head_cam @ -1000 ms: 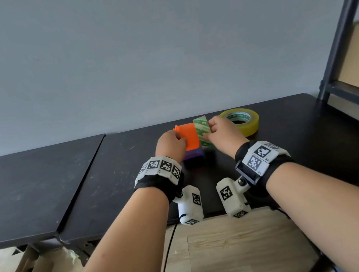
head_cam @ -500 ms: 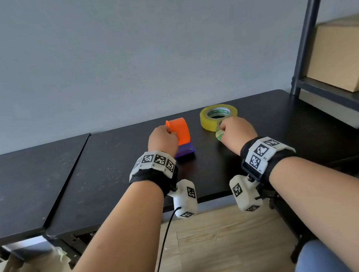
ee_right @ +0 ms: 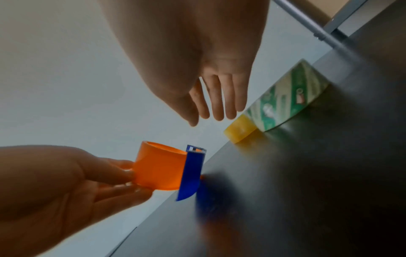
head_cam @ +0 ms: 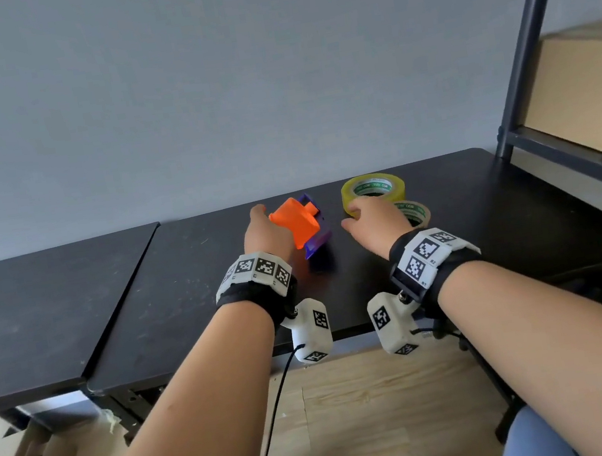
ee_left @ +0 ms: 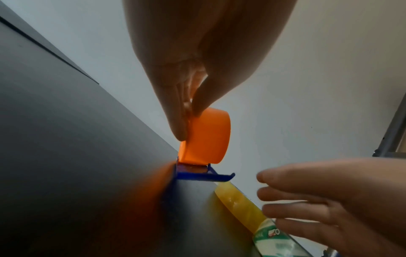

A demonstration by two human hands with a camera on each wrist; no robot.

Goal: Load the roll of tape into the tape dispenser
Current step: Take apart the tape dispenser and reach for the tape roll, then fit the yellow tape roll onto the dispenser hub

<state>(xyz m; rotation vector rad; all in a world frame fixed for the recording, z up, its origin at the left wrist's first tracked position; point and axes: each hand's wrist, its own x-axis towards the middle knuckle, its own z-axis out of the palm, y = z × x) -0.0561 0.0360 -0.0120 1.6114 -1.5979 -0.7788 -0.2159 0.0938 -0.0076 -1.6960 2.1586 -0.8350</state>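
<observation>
Your head camera looks forward and down from above your forearms at the black worktop (head_cam: pixel 183 284), facing the grey wall at 12 o'clock, with a shelf frame (head_cam: pixel 523 50) at 2 o'clock. Your left wrist camera sits low and close under the left hand (ee_left: pixel 197 60), looking along the fingers toward the wall, its picture tilted. Your right wrist camera does the same under the right hand (ee_right: pixel 197 60), tilted the other way. All three share the orange dispenser (head_cam: pixel 297 224) and the yellow tape roll (head_cam: pixel 372 190).
</observation>
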